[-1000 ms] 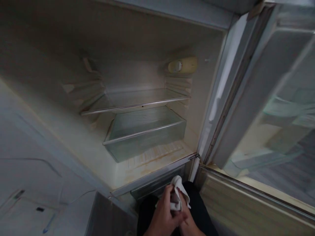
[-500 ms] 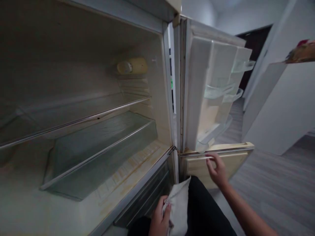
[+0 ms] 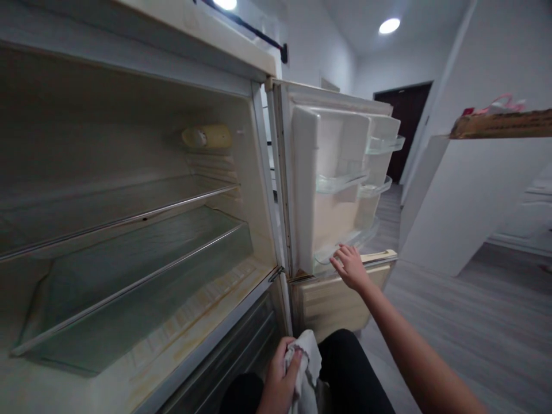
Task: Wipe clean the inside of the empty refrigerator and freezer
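Nearest: two knees in black fabric (image 3: 356, 371). Above the lap, a crumpled white fabric cloth (image 3: 309, 359) is held by the left hand (image 3: 282, 374), clamped between the thumb and the curled fingers; its loose part is left hanging between the knees. It is judged light, limp and unbreakable; whether it is damp cannot be told. A firm hold is best taken on a bunched fold, as here, with a flat face left free.

The hands are held well apart. The right hand (image 3: 350, 268) is reached forward, fingers loosely bent and parted, nothing seen gripped. It is set in front of the lowest clear plastic door shelf (image 3: 324, 253), at the foot of the open white upper refrigerator door (image 3: 304, 190); whether the rim is touched cannot be made out. The shelf is judged light, stiff, smooth and somewhat brittle; it would be better taken by both ends than by the middle of its thin front lip. The door is judged heavier, swung on its hinge side, and best held at its free edge.

Below that hand, the cream ribbed lower door (image 3: 340, 296) is also seen standing open. To the left, a green-tinted clear drawer (image 3: 142, 307) is seated above a yellow-stained cabinet floor (image 3: 190, 328). Farther off, a dark brown door (image 3: 405, 126) is noted.
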The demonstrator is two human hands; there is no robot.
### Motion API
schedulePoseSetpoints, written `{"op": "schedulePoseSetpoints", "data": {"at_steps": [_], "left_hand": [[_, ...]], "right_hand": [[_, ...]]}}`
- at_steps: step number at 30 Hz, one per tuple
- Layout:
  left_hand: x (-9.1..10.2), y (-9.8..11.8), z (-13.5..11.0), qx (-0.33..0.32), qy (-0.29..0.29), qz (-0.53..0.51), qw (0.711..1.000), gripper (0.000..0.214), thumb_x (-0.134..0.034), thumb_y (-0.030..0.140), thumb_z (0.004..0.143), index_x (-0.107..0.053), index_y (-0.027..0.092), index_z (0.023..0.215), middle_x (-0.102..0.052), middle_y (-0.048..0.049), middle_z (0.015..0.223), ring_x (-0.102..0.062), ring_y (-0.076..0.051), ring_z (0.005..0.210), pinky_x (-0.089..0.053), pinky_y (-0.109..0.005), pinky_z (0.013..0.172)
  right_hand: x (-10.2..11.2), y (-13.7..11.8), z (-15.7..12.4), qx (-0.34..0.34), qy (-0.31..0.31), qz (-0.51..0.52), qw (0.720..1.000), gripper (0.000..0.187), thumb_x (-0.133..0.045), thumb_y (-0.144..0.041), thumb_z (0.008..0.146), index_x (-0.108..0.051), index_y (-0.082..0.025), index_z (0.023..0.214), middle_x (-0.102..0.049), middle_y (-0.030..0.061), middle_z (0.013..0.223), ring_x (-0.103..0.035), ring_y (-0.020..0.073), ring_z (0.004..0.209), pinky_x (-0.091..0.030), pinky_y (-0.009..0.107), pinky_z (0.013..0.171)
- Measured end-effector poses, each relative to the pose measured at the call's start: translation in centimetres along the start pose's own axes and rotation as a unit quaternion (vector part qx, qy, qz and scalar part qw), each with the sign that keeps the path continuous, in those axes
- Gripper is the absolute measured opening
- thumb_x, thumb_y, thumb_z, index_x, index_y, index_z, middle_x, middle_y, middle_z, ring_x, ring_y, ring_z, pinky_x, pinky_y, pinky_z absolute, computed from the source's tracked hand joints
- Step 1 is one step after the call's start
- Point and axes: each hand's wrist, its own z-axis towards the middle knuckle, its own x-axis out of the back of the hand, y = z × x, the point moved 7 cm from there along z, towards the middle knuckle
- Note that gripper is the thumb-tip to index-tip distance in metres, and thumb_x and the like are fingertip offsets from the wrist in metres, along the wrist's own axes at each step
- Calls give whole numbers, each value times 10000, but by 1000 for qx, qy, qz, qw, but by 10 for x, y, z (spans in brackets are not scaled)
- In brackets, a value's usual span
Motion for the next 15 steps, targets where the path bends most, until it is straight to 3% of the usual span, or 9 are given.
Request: {"op": "schedulePoseSetpoints", "data": {"at_steps": [4,7,11,15], "left_hand": [[-25,38,11,-32,-11,-1,999,401,-627,509,857,-578,182,1084,-677,-52,944,-647,-221,887,-486,-300,808],[-39,55,14,-44,-14,-4,999,396,-663,445,819,-575,181,1099,-692,-65,978,-655,-224,911,-489,-297,815],[-45,56,5,-46,-6,-15,999,387,-671,452,815,-600,177,1078,-704,-73,988,-662,-223,915,-499,-290,823],[-40,43,-4,-39,3,-11,999,364,-637,487,849,-620,179,1043,-704,-59,970,-658,-217,919,-491,-280,837]], "right_hand": [[6,-10,-16,-10,13,-3,1000,275,-443,-434,1041,-609,-215,1031,-641,98,1183,-456,294,1351,-221,636,1169],[6,-18,-28,-22,42,16,999,274,-429,-414,1044,-603,-203,1060,-605,118,1272,-387,317,1409,-181,682,1171],[2,-25,-34,-34,56,28,997,273,-420,-408,1045,-601,-205,1067,-588,123,1290,-381,324,1408,-176,713,1159],[2,-28,-34,-33,65,27,997,278,-412,-402,1045,-612,-210,1065,-592,121,1278,-385,325,1404,-177,721,1158]]}}
